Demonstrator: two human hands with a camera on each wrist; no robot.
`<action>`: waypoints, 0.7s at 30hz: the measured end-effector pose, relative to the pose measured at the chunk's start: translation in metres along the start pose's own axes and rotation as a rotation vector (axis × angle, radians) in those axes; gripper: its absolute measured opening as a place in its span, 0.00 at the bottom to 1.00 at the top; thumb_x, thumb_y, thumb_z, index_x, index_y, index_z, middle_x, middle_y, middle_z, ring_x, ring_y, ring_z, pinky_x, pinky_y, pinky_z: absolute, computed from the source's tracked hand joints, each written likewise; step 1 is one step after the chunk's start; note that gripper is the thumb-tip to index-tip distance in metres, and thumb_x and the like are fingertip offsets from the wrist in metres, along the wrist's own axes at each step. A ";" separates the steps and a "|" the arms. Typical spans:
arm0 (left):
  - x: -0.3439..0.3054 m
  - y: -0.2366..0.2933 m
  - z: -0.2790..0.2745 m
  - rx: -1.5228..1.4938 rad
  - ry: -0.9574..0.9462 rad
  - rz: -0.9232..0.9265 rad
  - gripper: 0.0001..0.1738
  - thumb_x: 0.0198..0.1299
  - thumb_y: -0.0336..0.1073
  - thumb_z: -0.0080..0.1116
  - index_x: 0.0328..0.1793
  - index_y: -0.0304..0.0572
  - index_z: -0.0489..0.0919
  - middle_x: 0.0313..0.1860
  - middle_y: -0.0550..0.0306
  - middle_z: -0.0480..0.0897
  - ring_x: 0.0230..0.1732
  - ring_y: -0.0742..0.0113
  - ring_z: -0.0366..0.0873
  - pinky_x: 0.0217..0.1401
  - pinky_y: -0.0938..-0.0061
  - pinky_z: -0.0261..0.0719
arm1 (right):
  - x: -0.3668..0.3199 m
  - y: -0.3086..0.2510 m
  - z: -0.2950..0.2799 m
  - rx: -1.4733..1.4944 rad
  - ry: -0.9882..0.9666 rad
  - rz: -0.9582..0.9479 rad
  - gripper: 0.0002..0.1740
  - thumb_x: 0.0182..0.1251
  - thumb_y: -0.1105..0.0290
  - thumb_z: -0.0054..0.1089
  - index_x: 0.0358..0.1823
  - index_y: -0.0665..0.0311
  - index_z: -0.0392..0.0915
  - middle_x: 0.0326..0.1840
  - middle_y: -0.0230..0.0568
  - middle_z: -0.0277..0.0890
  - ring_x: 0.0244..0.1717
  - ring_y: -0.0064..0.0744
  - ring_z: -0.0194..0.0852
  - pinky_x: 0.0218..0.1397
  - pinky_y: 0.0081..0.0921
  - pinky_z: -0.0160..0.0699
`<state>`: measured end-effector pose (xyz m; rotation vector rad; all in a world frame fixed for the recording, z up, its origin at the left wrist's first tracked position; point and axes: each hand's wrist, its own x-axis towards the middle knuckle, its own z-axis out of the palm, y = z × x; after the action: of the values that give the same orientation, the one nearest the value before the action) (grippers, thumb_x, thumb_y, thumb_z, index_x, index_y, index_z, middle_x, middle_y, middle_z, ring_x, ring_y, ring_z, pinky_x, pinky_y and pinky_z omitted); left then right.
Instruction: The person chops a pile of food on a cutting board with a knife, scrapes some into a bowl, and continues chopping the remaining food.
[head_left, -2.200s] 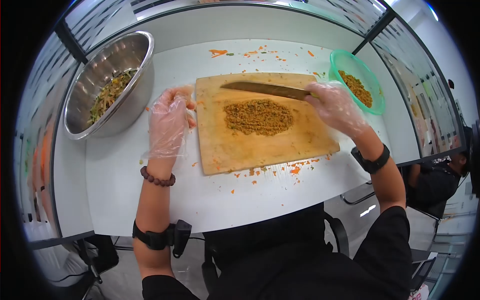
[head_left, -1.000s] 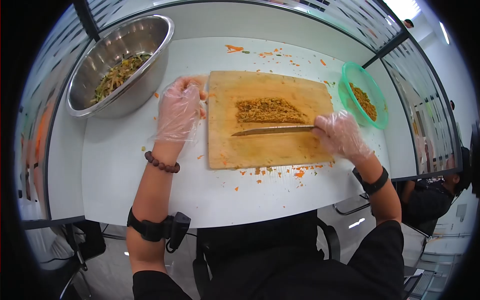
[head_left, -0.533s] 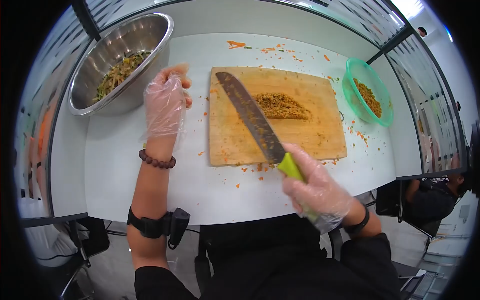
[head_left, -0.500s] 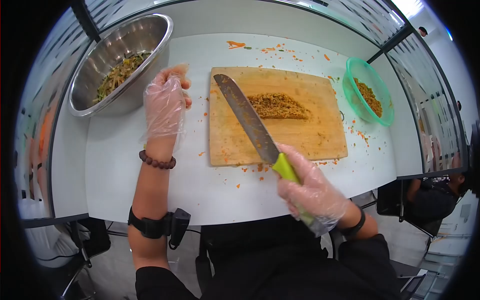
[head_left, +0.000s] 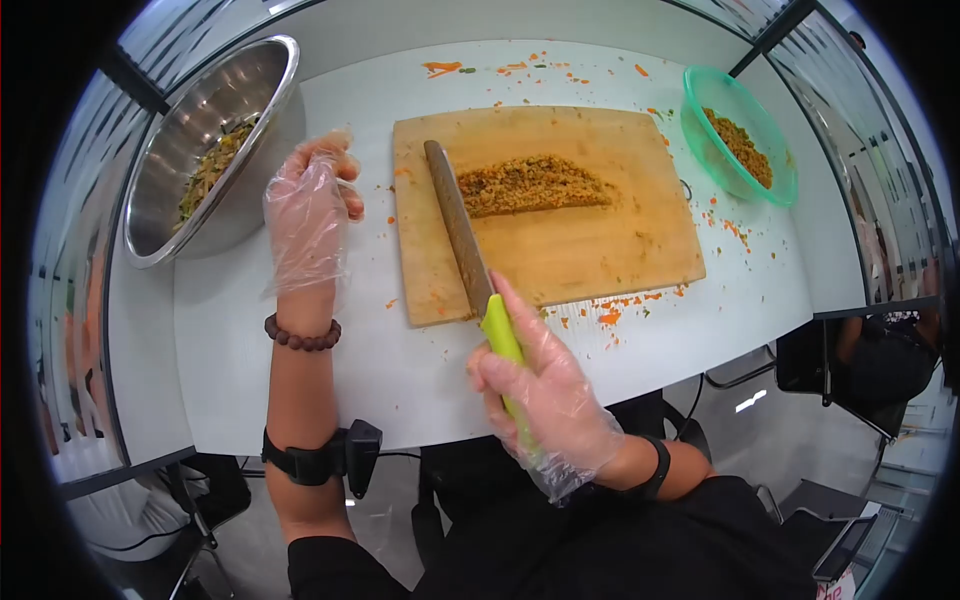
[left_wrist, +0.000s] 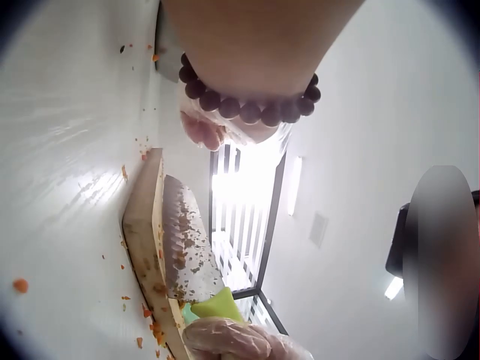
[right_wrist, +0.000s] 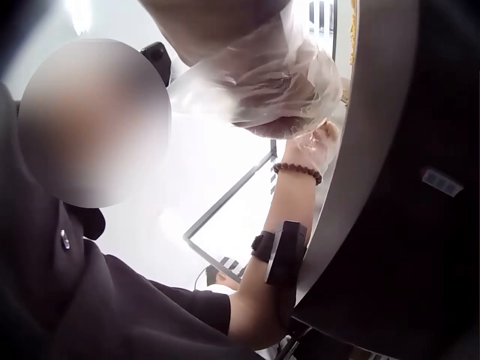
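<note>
My gloved right hand point(head_left: 550, 390) grips the green handle of a knife point(head_left: 460, 225). The blade stands on edge near the left end of a wooden cutting board point(head_left: 600, 250), just left of a long heap of finely chopped brownish-orange food point(head_left: 530, 185). In the left wrist view, bits of food cling to the knife blade point(left_wrist: 191, 247), which rises beside the board's edge. Left of the board, my gloved left hand point(head_left: 308, 210) holds nothing, its fingers loosely curled, close to the steel bowl point(head_left: 272, 160).
Inside the steel bowl at the far left lie shredded vegetables point(head_left: 215, 165). A green bowl point(head_left: 700, 140) with more chopped food point(head_left: 738, 148) stands beyond the board's right end. Orange and green scraps point(head_left: 610, 318) dot the white table point(head_left: 400, 400) around the board.
The knife first went along the heap's near side, then swung round to point away from me, and has now shifted left past the heap. The heap is narrower. My left hand stays left of the board.
</note>
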<state>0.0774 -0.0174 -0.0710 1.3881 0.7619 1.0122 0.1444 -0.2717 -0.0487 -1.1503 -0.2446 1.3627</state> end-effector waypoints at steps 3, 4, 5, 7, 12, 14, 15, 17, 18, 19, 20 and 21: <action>0.000 0.001 0.000 0.008 0.002 -0.014 0.12 0.73 0.35 0.53 0.51 0.33 0.81 0.32 0.58 0.80 0.19 0.78 0.73 0.22 0.81 0.72 | 0.004 0.007 -0.001 0.138 0.027 -0.081 0.44 0.77 0.76 0.49 0.86 0.45 0.38 0.33 0.28 0.66 0.22 0.13 0.61 0.23 0.15 0.66; -0.001 0.003 0.001 0.012 0.006 -0.020 0.12 0.73 0.35 0.53 0.51 0.33 0.81 0.32 0.57 0.80 0.19 0.78 0.73 0.22 0.81 0.72 | 0.005 0.010 0.000 0.209 0.023 -0.122 0.43 0.77 0.75 0.49 0.86 0.44 0.38 0.32 0.27 0.66 0.21 0.12 0.60 0.23 0.14 0.65; -0.001 0.005 0.002 0.034 0.021 -0.032 0.12 0.73 0.35 0.53 0.51 0.33 0.81 0.32 0.57 0.80 0.19 0.77 0.73 0.22 0.81 0.72 | 0.004 0.011 0.003 0.189 0.002 -0.100 0.43 0.77 0.75 0.49 0.86 0.45 0.39 0.32 0.26 0.65 0.21 0.11 0.60 0.23 0.14 0.64; -0.002 0.008 0.006 0.075 0.049 -0.054 0.12 0.73 0.36 0.54 0.51 0.33 0.81 0.31 0.57 0.79 0.19 0.77 0.73 0.22 0.81 0.72 | -0.001 0.009 0.008 0.149 -0.037 -0.060 0.42 0.78 0.75 0.49 0.86 0.45 0.40 0.32 0.25 0.65 0.21 0.10 0.59 0.22 0.13 0.62; -0.003 0.006 0.004 0.045 0.015 -0.053 0.12 0.71 0.33 0.53 0.51 0.33 0.82 0.31 0.57 0.80 0.19 0.77 0.73 0.22 0.80 0.72 | 0.006 0.016 0.001 0.076 0.053 -0.193 0.39 0.78 0.75 0.49 0.86 0.50 0.45 0.36 0.24 0.67 0.30 0.08 0.64 0.28 0.09 0.64; -0.004 0.006 0.005 0.051 0.015 -0.051 0.12 0.71 0.33 0.52 0.51 0.33 0.82 0.31 0.57 0.80 0.19 0.76 0.72 0.22 0.80 0.72 | 0.008 0.019 -0.004 0.096 0.072 -0.280 0.39 0.77 0.75 0.49 0.86 0.51 0.45 0.37 0.24 0.68 0.32 0.08 0.65 0.30 0.09 0.65; -0.003 0.005 0.004 0.058 0.009 -0.049 0.12 0.71 0.33 0.52 0.51 0.33 0.82 0.31 0.57 0.80 0.19 0.76 0.72 0.22 0.80 0.72 | 0.005 0.018 -0.004 0.111 0.067 -0.273 0.40 0.77 0.76 0.49 0.86 0.52 0.45 0.37 0.24 0.68 0.32 0.08 0.65 0.31 0.09 0.66; 0.000 0.004 0.004 0.055 -0.002 -0.043 0.12 0.71 0.33 0.52 0.52 0.33 0.82 0.31 0.57 0.80 0.19 0.76 0.72 0.22 0.80 0.72 | -0.003 0.013 -0.003 0.112 0.020 -0.179 0.40 0.76 0.76 0.50 0.86 0.52 0.45 0.38 0.24 0.69 0.32 0.09 0.65 0.33 0.10 0.67; 0.000 0.002 0.003 0.048 -0.005 -0.046 0.12 0.71 0.33 0.53 0.52 0.33 0.82 0.31 0.57 0.80 0.19 0.76 0.72 0.22 0.80 0.72 | -0.005 0.011 -0.004 0.107 0.006 -0.146 0.41 0.76 0.77 0.50 0.86 0.52 0.45 0.38 0.25 0.69 0.32 0.10 0.65 0.33 0.11 0.68; 0.000 0.001 0.002 0.042 -0.008 -0.051 0.12 0.71 0.33 0.53 0.52 0.33 0.82 0.31 0.57 0.80 0.19 0.76 0.72 0.22 0.80 0.72 | -0.008 0.009 -0.007 0.100 -0.012 -0.120 0.41 0.76 0.77 0.50 0.86 0.53 0.45 0.38 0.25 0.69 0.32 0.10 0.65 0.34 0.11 0.69; 0.000 0.000 0.001 0.052 -0.008 -0.060 0.13 0.69 0.32 0.54 0.53 0.33 0.82 0.32 0.57 0.80 0.19 0.76 0.72 0.23 0.79 0.72 | -0.011 0.006 -0.013 0.086 -0.024 -0.132 0.41 0.75 0.77 0.51 0.86 0.53 0.45 0.38 0.25 0.69 0.33 0.11 0.65 0.35 0.12 0.69; 0.001 0.001 0.000 0.061 -0.010 -0.069 0.13 0.68 0.31 0.54 0.54 0.34 0.82 0.32 0.58 0.80 0.19 0.75 0.73 0.23 0.79 0.72 | -0.014 0.004 -0.018 0.062 -0.011 -0.180 0.42 0.75 0.78 0.51 0.86 0.53 0.45 0.38 0.25 0.70 0.33 0.11 0.64 0.36 0.12 0.70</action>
<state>0.0778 -0.0166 -0.0703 1.4089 0.8340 0.9349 0.1507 -0.2935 -0.0536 -1.0434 -0.3045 1.2098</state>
